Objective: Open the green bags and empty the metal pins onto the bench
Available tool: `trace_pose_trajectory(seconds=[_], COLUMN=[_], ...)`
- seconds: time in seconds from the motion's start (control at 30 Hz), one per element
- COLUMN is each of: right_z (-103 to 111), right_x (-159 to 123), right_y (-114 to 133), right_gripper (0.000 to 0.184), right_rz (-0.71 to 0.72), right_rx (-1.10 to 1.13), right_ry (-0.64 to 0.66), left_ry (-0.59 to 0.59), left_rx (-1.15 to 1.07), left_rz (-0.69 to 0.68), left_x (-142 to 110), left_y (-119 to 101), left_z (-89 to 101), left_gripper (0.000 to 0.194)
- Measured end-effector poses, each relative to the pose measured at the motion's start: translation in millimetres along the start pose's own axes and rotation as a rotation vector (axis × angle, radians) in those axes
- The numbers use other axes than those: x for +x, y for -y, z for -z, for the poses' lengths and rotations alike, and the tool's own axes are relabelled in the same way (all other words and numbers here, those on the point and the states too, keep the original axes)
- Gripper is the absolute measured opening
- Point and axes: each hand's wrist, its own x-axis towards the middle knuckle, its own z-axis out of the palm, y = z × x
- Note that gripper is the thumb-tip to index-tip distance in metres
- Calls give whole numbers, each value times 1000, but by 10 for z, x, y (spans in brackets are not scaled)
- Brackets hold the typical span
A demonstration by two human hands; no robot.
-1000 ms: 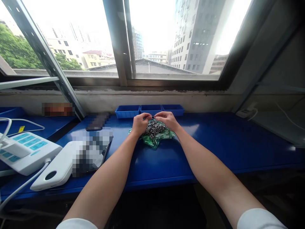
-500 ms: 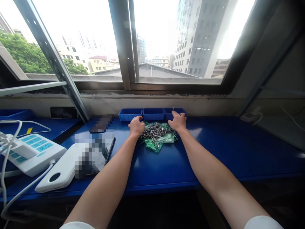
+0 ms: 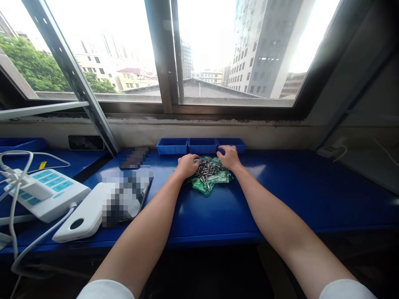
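We have both hands at a heap of small metal pieces [image 3: 208,167] on the blue table [image 3: 280,187].
The heap lies on green plastic [image 3: 202,186], in front of a row of three blue bins [image 3: 202,148]. Our left hand [image 3: 188,165] is at the heap's left edge; its fingertips are partly hidden, so we cannot tell whether they are together or grip a piece. Our right hand [image 3: 229,158] is near the right-hand bin, thumb and forefinger apart. Well to our left we see a white power strip [image 3: 67,198].
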Motion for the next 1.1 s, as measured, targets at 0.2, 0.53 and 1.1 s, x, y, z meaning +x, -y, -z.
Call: trace_pose_trajectory(seconds=[0.2, 0.53, 1.1], right_z=[-107, -175, 17], right_x=[-52, -78, -154], right_y=[157, 170, 296], right_gripper=[19, 21, 19], right_rz=[189, 190, 218], right_rx=[35, 73, 268], right_ry=[231, 242, 122], left_ry=[26, -22, -145], left_rx=[42, 21, -182], left_rz=[-55, 74, -67], left_x=[-38, 38, -54], left_y=[-83, -94, -278], left_z=[-37, -81, 68], left_gripper=[28, 20, 19])
